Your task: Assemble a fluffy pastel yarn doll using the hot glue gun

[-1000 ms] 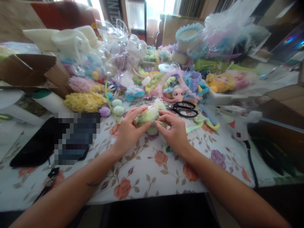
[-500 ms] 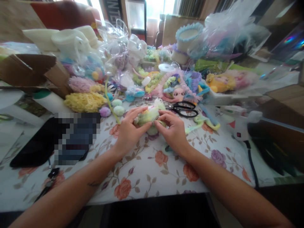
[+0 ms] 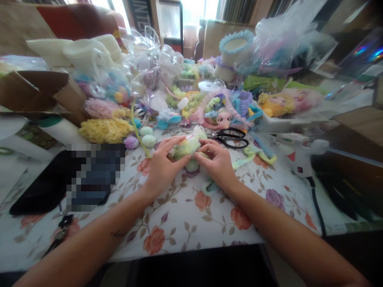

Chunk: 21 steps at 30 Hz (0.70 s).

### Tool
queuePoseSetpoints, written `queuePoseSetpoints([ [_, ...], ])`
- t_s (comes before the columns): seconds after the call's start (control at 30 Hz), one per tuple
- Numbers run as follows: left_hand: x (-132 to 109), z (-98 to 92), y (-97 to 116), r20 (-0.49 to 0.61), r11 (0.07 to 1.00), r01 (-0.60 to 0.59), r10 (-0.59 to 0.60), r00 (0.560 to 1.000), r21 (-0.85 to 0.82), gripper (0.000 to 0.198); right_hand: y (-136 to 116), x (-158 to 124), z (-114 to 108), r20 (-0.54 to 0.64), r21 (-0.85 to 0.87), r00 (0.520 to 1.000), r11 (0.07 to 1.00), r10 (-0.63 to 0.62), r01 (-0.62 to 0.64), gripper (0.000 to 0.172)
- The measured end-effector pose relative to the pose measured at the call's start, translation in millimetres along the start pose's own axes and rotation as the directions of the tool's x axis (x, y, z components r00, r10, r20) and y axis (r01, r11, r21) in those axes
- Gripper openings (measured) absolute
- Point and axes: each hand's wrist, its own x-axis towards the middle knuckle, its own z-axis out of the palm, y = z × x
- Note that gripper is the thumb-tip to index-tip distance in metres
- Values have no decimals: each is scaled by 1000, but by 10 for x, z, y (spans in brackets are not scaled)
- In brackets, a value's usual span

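Note:
Both my hands are closed around a small fluffy craft piece [image 3: 188, 146] of pale green, yellow and white yarn, held just above the flowered tablecloth [image 3: 185, 211]. My left hand [image 3: 163, 164] grips its left side with thumb and fingers. My right hand [image 3: 219, 163] pinches its right side from the front. A small green pompom [image 3: 192, 165] shows below the piece, between my hands.
Black scissors [image 3: 230, 138] lie just behind my right hand. A white glue gun [image 3: 302, 159] rests at the right. Pompoms [image 3: 149, 140], yellow fluff [image 3: 104, 130], a doll head [image 3: 224, 116], plastic bags and a cardboard box [image 3: 38, 93] crowd the back. A dark pouch [image 3: 50, 185] lies left.
My hands have barely moved; the fingers shifted slightly on the fluffy piece, and the view drifted a little.

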Motion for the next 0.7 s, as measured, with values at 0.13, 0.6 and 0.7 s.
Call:
queuePoseSetpoints([
  [0.13,9,-7,-2,2,999,0,0,1000,-32,42,20,36,-22,80,69,994,995,69,-75,18],
  [0.6,-24,-38,-37,24,995,-16,18,1000,-98,45,8,12,-58,130,132,990,989,47,-64,21],
  [0.7,-23,-29,-40,32,994,-22,26,999,-109,45,7,10,-59,121,131,992,990,29,-45,22],
])
